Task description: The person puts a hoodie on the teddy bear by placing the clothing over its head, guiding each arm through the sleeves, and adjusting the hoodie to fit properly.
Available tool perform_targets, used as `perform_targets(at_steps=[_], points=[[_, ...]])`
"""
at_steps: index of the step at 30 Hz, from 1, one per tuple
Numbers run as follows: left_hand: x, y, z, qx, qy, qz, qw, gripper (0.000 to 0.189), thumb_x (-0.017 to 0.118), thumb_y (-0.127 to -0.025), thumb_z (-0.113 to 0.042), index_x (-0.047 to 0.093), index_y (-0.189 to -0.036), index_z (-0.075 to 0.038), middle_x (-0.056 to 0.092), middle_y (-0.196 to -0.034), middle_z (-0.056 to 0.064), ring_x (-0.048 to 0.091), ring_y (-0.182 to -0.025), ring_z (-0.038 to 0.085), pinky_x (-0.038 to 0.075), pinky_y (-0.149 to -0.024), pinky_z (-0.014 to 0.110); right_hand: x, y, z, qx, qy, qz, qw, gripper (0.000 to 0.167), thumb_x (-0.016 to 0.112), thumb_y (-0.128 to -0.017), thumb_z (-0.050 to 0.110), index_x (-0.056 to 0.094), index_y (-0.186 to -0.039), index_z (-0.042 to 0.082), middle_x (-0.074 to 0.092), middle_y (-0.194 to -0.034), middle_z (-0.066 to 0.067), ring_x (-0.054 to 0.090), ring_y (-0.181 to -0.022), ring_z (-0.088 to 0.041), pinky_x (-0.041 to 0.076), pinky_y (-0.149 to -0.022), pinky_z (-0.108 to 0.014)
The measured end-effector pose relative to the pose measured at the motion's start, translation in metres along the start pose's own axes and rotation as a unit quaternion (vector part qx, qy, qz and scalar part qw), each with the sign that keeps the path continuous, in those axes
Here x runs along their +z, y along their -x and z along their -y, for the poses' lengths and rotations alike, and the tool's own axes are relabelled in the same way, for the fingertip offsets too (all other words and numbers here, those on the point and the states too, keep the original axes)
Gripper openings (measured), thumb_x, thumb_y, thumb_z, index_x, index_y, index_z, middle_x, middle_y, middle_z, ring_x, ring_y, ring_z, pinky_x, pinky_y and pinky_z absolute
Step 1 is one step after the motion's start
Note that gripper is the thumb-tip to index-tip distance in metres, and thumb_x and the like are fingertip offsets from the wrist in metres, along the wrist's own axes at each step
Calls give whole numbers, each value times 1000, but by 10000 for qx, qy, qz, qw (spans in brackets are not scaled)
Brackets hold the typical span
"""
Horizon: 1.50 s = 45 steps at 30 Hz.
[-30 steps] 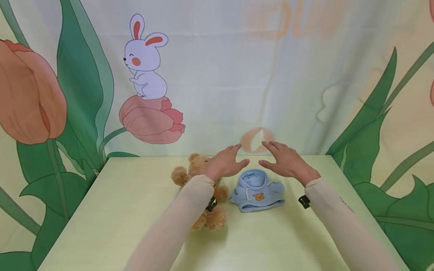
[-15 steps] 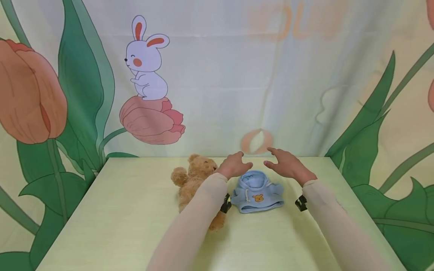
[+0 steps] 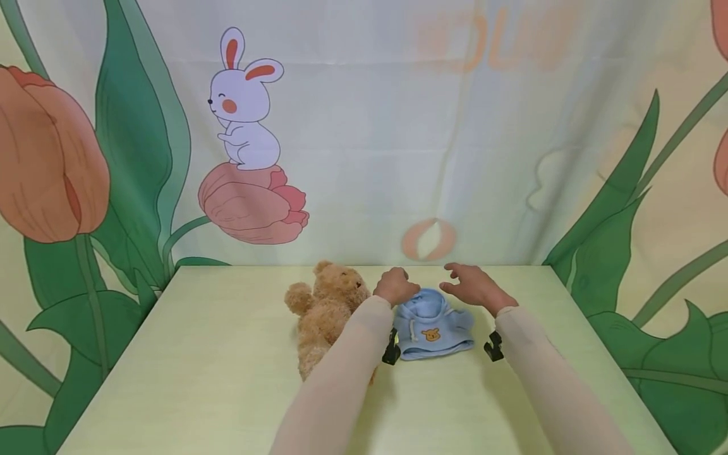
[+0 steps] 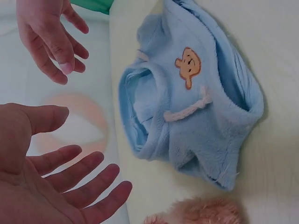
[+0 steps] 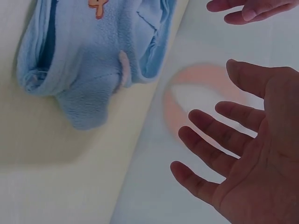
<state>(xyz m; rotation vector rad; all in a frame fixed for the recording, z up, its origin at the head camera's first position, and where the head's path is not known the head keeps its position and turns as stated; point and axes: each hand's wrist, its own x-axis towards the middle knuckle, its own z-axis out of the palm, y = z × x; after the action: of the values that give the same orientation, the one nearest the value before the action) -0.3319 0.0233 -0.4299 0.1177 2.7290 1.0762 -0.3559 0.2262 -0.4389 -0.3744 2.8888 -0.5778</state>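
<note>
A small light-blue hoodie point(image 3: 435, 332) with a bear-face patch and a white drawstring lies on the table, its hood toward the back and its hem opening toward the front. My left hand point(image 3: 396, 287) hovers by the left side of the hood, fingers spread and relaxed in the left wrist view. Beyond the hood's right side is my right hand point(image 3: 473, 287), its fingers loosely bent and apart from the cloth. Neither hand holds anything. To the left lies a brown teddy bear point(image 3: 330, 319), partly hidden behind my left forearm.
The pale yellow-green table point(image 3: 216, 354) ends at a back edge against a printed curtain point(image 3: 364, 145) with a rabbit and tulips. A dark clip-like device point(image 3: 392, 347) sits at the left wrist, and a similar device point(image 3: 494, 346) at the right.
Both hands have lowered toward the hoodie. The left one has also moved right, uncovering the bear's head. The hoodie and bear stay in place.
</note>
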Motion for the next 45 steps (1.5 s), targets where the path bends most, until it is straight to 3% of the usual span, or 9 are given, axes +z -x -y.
perform_targets(at_steps=[3,5,9,12,15,20,25,35,45], points=[[7,-3,2,-87,62,-114,9999,26,61,-94,-25,65,-108,-3,66,-101,11,62,-83,24,52,-73,38,6,-2,-4,11,49,-9,10000,57,55,-99,35,43,-146,3,56,-136,-23,54,-125,-41,44,-102,-54],[13,-4,4,-197,120,-146,9996,19,61,-93,-22,59,-82,-7,55,-75,5,48,-64,18,44,-60,34,10,-4,-7,68,39,5,10000,56,55,-99,35,45,-144,2,57,-134,-23,55,-123,-40,45,-101,-53],[24,-2,9,-434,229,-157,9987,32,58,-94,-18,43,-67,-12,32,-61,0,33,-55,16,33,-54,33,16,-5,-10,163,-2,76,9998,54,56,-99,33,48,-141,1,59,-130,-23,57,-119,-40,48,-97,-52],[31,1,9,-458,174,-240,9985,21,58,-95,-18,56,-77,-7,46,-66,4,47,-60,20,39,-57,35,20,-4,-12,251,8,114,9996,51,57,-98,31,51,-139,0,61,-127,-23,60,-115,-38,50,-92,-50],[34,4,6,-511,124,-374,9979,19,58,-95,-19,64,-98,-1,60,-89,13,59,-78,29,48,-67,40,24,-3,-14,370,-10,102,9993,49,60,-96,27,53,-136,0,62,-124,-22,61,-111,-36,51,-89,-48],[34,9,5,-948,47,-564,9939,45,59,-95,-20,53,-133,3,55,-126,25,56,-111,44,49,-88,54,32,-1,-15,514,-19,190,9985,47,61,-94,24,56,-133,-2,63,-124,-22,61,-110,-35,52,-90,-47],[39,4,11,-1303,-148,-471,9902,34,59,-95,-21,64,-120,2,63,-116,23,58,-106,41,48,-90,55,37,-1,-13,745,52,326,9967,46,63,-92,25,59,-130,-2,61,-130,-22,60,-115,-36,51,-94,-48],[57,-13,25,-1390,-562,-154,9886,24,61,-94,-25,69,-101,-4,68,-105,16,59,-92,37,40,-97,56,45,0,-15,587,-102,367,9975,47,62,-91,20,57,-131,-6,61,-128,-24,61,-114,-37,51,-94,-48],[60,-12,28,-1258,-549,-150,9904,26,58,-96,-18,68,-113,-1,69,-109,18,62,-88,37,39,-100,57,50,0,-20,379,111,263,9989,32,61,-94,19,65,-116,-4,66,-117,-21,63,-101,-32,53,-85,-44]])
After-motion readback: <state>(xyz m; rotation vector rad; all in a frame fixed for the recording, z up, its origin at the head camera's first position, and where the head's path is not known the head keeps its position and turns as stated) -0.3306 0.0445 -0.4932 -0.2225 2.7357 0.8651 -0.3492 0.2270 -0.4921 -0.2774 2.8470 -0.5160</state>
